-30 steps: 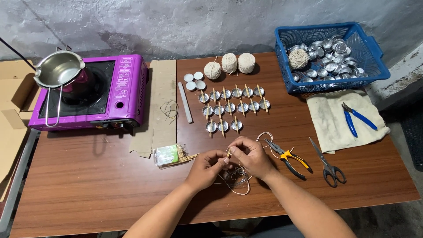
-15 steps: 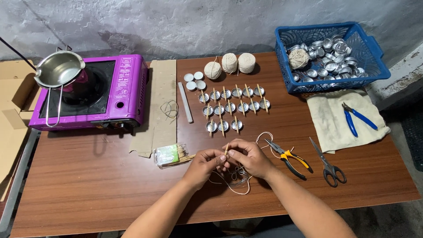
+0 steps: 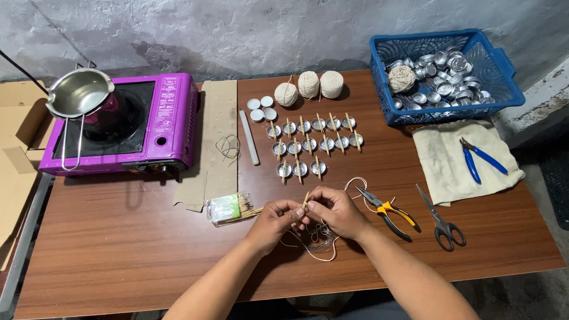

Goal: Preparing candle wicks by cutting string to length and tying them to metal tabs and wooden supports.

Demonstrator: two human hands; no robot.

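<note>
your left hand (image 3: 274, 218) and right hand (image 3: 339, 210) are meeting at the near middle of the table (image 3: 118, 255), fingertips pressed together and pinching a small wooden stick (image 3: 306, 199) that is poking up at a slight tilt between them. a loop of pale string (image 3: 314, 252) is lying on the table just under your hands and trailing out toward 1 o'clock; whether it is tied to the stick i cannot tell.

at 9 o'clock of your left hand, just beside it, a clear packet of sticks (image 3: 228, 208) is lying on its side. at 3 o'clock of your right hand, yellow-handled pliers (image 3: 388, 211) are lying near, and black scissors (image 3: 440, 218) are lying a little further out. at 12 o'clock, rows of small metal cups (image 3: 314, 144) are sitting with sticks laid across them, and three balls of twine (image 3: 309, 87) are sitting beyond them by the wall. at 1 o'clock, a blue basket (image 3: 501, 74) is holding more cups, with a cloth (image 3: 444, 166) and blue pliers (image 3: 480, 158) in front of it. at 10 o'clock, a purple stove (image 3: 172, 118) is carrying a steel pot (image 3: 80, 95).
</note>
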